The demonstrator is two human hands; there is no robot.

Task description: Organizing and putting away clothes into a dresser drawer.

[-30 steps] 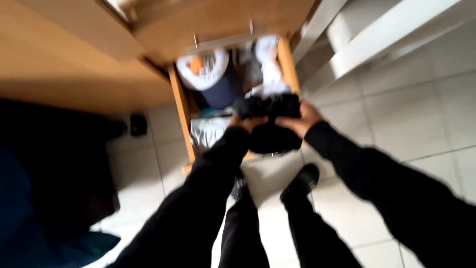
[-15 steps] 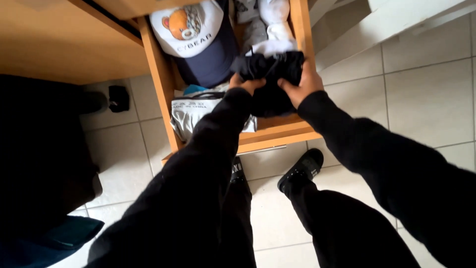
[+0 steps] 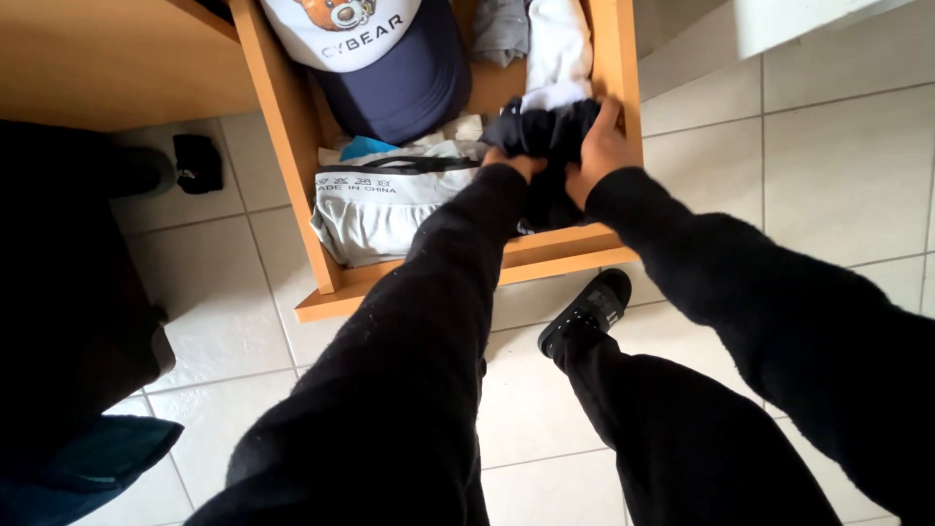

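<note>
From the head camera, an open wooden drawer (image 3: 282, 146) juts over the pale tiled floor (image 3: 838, 166). Its right rail runs just beside the right hand (image 3: 602, 156), leaving little room there. The front board crosses under both forearms.

Both hands press on a bundle of soft black cloth (image 3: 543, 131) in the drawer's front right corner. The left hand (image 3: 513, 163) is clenched on its near edge; the right hand's grip wraps its right side, fingers curled over the top.

Left of the bundle lies folded grey fabric (image 3: 375, 209) with a dark waistband carrying small print. Behind it sits a navy cap (image 3: 414, 83) with a white front panel showing a bear picture and dark lettering. White cloth (image 3: 557, 49) lies along the right rail behind the bundle.

A black slipper (image 3: 589, 310) stands on the tiles below the drawer.
</note>
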